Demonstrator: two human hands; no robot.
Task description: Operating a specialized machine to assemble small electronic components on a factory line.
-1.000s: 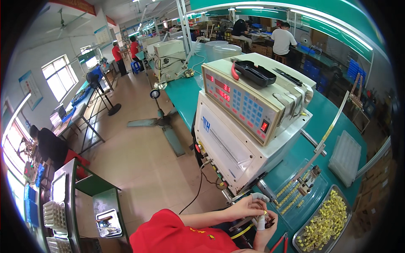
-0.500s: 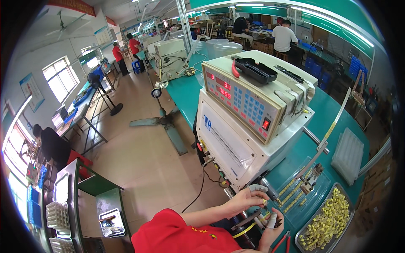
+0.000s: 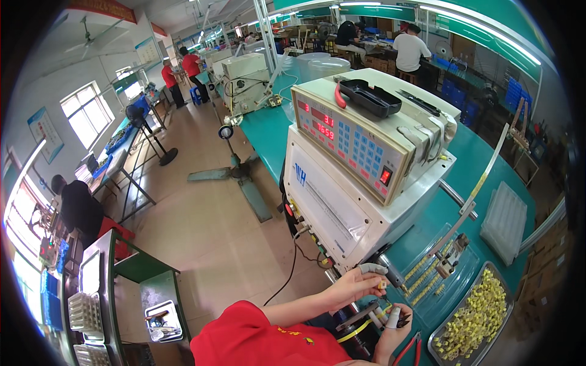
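My left hand [image 3: 357,287] pinches a small yellow-and-white coil bobbin [image 3: 382,285] between thumb and fingertips, just in front of the machine's spindle [image 3: 394,277]. Grey covers wrap some of its fingers. Below and to the right, my right hand [image 3: 394,332] is curled round a dark, pointed hand tool [image 3: 403,321] whose exact kind is hard to make out. A grey cover sits on its thumb. Red-handled pliers [image 3: 410,349] lie on the table beside the right hand. Several yellow bobbins [image 3: 421,277] stand in rows in a clear plastic tray right of the spindle.
A coil winding machine [image 3: 329,195] with a lit control box [image 3: 348,146] fills the middle. At right stand a metal tray [image 3: 431,341] heaped with yellow bobbins and stacked clear trays [image 3: 503,222]. A wire spool [image 3: 360,335] sits below my hands. Other people work farther off.
My left hand has risen slightly with the bobbin, which is now turned and shows more plainly. The right hand keeps nearly the same place with its tool.
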